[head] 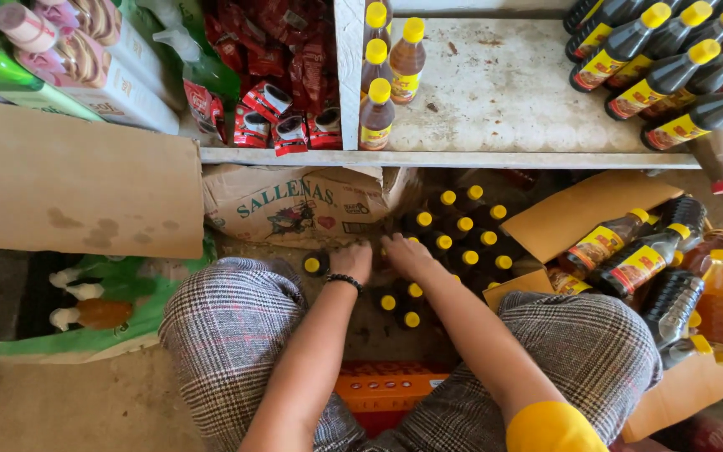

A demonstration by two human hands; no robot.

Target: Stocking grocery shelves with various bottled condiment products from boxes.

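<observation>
The white shelf looks like painted wood, matt and rough, its paint worn and flecked with brown. On it, the dark sauce bottles are glossy plastic with smooth yellow caps. Left of the shelf's divider, the red packets shine like foil. Below the shelf, the cardboard box is matt brown paper, creased and soft. The beaded bracelet on the left hand is dark and slightly glossy. The checked trousers are woven cloth, matt.
</observation>
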